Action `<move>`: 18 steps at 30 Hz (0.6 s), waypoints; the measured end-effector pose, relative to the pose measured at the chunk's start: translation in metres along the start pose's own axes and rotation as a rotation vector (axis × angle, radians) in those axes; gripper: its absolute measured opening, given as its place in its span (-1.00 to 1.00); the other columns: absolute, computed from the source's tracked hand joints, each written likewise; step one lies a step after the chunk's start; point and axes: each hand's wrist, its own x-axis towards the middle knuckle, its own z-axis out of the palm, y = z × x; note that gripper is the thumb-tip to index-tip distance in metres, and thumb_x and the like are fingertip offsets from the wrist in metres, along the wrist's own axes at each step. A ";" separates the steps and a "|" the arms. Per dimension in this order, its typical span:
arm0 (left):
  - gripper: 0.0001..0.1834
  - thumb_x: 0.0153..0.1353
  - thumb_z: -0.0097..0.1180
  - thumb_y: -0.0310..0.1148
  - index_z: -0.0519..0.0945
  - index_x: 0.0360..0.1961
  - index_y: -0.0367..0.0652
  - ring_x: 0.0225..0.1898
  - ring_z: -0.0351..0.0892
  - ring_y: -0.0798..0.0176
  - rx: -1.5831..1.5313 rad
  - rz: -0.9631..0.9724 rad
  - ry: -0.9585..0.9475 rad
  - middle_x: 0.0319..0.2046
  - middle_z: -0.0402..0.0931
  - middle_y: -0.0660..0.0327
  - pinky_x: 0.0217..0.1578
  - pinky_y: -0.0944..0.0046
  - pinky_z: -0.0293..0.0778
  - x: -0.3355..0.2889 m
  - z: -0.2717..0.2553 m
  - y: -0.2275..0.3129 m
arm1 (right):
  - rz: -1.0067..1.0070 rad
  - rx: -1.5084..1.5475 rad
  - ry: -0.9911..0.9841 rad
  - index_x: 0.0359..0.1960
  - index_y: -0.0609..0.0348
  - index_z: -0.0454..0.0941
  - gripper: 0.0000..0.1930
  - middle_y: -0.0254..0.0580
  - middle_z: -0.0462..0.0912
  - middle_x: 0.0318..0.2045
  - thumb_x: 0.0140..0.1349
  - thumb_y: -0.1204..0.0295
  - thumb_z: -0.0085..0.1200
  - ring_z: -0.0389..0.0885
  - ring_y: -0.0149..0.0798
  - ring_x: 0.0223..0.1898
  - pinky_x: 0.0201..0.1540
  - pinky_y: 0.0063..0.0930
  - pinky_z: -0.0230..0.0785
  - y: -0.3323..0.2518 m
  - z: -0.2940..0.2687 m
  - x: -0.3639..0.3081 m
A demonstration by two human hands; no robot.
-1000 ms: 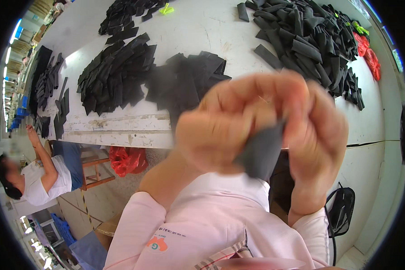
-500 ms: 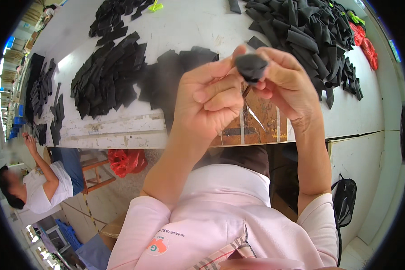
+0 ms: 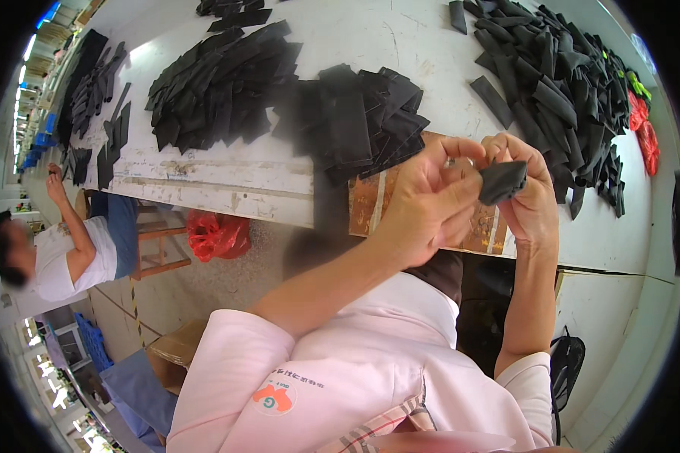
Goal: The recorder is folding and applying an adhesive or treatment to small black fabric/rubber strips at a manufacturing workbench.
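Note:
A small folded piece of black fabric point(image 3: 503, 183) is held up between my two hands over the table's front edge. My left hand point(image 3: 437, 198) pinches it from the left, thumb against its side, with a bit of shiny metal showing at the fingers that I cannot make out. My right hand point(image 3: 535, 198) is closed round the piece's right side, its fingertips curled over the top. Beyond my left hand lies a pile of flat black fabric pieces point(image 3: 385, 113). A loose black strip point(image 3: 493, 102) rests on the table farther off.
A brown wooden board point(image 3: 369, 204) lies at the table's point(image 3: 227, 175) front edge. Larger heaps of black pieces stand at left point(image 3: 219, 87) and right point(image 3: 555, 90). Red plastic bags point(image 3: 647, 143) are at far right, another red bag point(image 3: 217, 235) below. A person point(image 3: 75, 234) sits at left.
Both hands have moved right and lower with the black fabric piece, which has turned and shows more of its side. The view has shifted too. The long metal blade below the hands no longer shows.

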 end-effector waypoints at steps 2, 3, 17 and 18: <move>-0.73 0.12 -0.02 -0.54 0.27 -0.15 -0.21 -0.87 0.07 0.58 0.132 0.054 0.070 -0.67 0.25 0.35 -0.89 0.55 -0.03 0.008 -0.005 0.003 | -0.014 0.048 0.090 -0.51 0.22 0.41 -0.77 -0.45 0.35 -0.64 0.15 0.30 0.00 0.25 -0.63 -0.62 -0.60 -0.80 0.06 0.003 0.003 0.000; -0.73 0.12 -0.02 -0.54 0.27 -0.15 -0.21 -0.87 0.07 0.58 0.130 0.050 0.062 -0.67 0.25 0.35 -0.89 0.55 -0.03 0.013 -0.005 0.007 | -0.018 0.042 0.096 -0.51 0.22 0.41 -0.77 -0.45 0.35 -0.64 0.15 0.30 0.00 0.25 -0.63 -0.62 -0.60 -0.80 0.06 0.001 -0.001 0.001; -0.74 0.10 -0.02 -0.55 0.30 -0.15 -0.26 -0.90 0.08 0.57 0.189 -0.007 0.174 -0.63 0.40 0.25 -0.91 0.50 -0.01 0.023 -0.002 0.012 | 0.054 0.013 0.039 -0.49 0.22 0.43 -0.77 -0.42 0.40 -0.60 0.16 0.29 -0.02 0.29 -0.60 -0.61 -0.57 -0.79 0.16 0.001 -0.014 0.009; -0.74 0.10 -0.02 -0.55 0.30 -0.15 -0.26 -0.90 0.08 0.57 0.192 -0.010 0.173 -0.63 0.40 0.25 -0.91 0.50 -0.01 0.024 0.004 0.016 | 0.051 0.015 0.042 -0.49 0.22 0.43 -0.77 -0.42 0.40 -0.60 0.16 0.29 -0.02 0.29 -0.60 -0.61 -0.57 -0.79 0.16 -0.003 -0.013 0.012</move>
